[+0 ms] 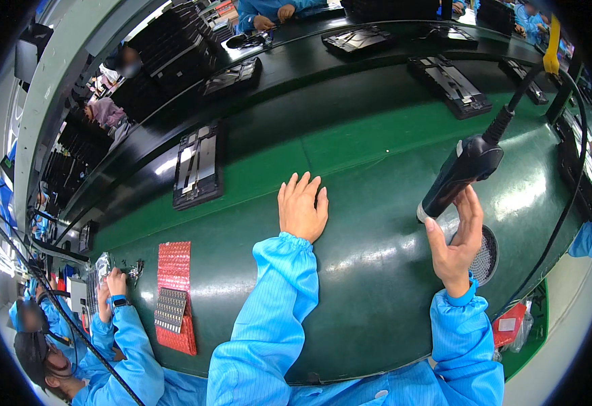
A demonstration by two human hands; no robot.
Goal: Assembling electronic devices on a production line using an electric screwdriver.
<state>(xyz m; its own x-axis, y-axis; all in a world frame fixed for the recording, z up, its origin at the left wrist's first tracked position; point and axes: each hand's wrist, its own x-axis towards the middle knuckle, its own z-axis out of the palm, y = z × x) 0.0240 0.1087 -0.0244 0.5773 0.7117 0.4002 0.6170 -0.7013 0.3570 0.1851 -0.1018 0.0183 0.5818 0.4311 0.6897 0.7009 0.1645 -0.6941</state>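
Observation:
My left hand (pixel 303 208) lies flat on the green bench mat (pixel 370 298), fingers stretched out and nothing in them. On the right, my right hand (pixel 460 247) has its thumb and fingers about the lower end of a black corded hand tool (pixel 462 166). The tool is tilted, its pale tip pointing down and left, and a thick cable runs up from its top. Part of the grip is hidden behind the tool. Beside my right wrist is a round dark mesh disc (pixel 487 256), partly covered by the hand.
Opened tablet-like devices (pixel 198 166) (pixel 450 86) lie along the far side. At left are red bubble wrap (pixel 174 260) and a sheet of small parts (pixel 171 309). A co-worker in blue (pixel 130 345) works there. A yellow hook (pixel 552 51) carries the cable. A green bin (pixel 534 338) stands lower right.

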